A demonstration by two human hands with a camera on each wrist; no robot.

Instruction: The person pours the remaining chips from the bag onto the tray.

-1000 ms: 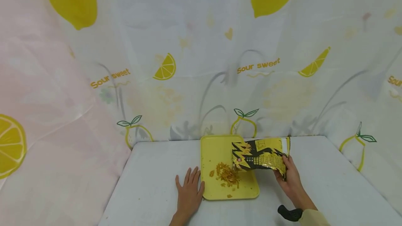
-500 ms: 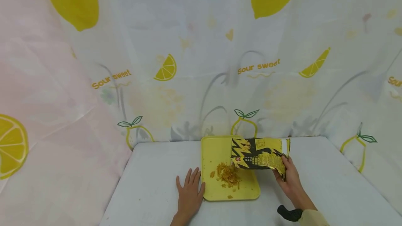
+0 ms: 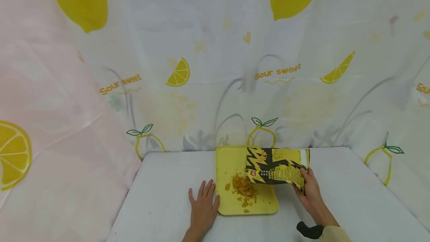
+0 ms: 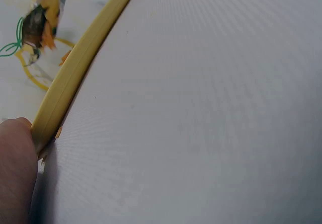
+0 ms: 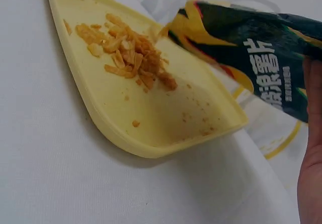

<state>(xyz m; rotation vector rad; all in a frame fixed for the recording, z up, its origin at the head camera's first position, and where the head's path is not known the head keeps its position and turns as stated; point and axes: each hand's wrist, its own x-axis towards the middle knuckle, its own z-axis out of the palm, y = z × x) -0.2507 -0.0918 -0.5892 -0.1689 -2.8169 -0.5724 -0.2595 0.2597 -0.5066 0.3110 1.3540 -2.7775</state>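
A yellow tray (image 3: pixel 224 160) lies on the white table, with a heap of broken potato chips (image 3: pixel 242 186) near its middle. My right hand (image 3: pixel 311 193) grips the closed-looking right end of a black and yellow chip bag (image 3: pixel 279 165), thumb and fingers curled round it. The bag lies sideways over the tray's right half, its mouth facing the heap; in the right wrist view chips (image 5: pixel 160 32) show at that mouth. My left hand (image 3: pixel 202 204) rests on the table with fingers spread, its thumb (image 4: pixel 17 158) and fingertips at the tray's left edge.
White cloth covers the table (image 3: pixel 161 189). Behind it hangs a lemon-print curtain (image 3: pixel 208 115), close to the tray's far edge. Small crumbs (image 5: pixel 196 116) are scattered over the tray beside the heap. A dark strap (image 3: pixel 309 230) sits at my right wrist.
The chip bag has shifted and tipped slightly, its mouth now a little further left. A few more chips lie on the near side of the heap. My left hand has stayed in place.
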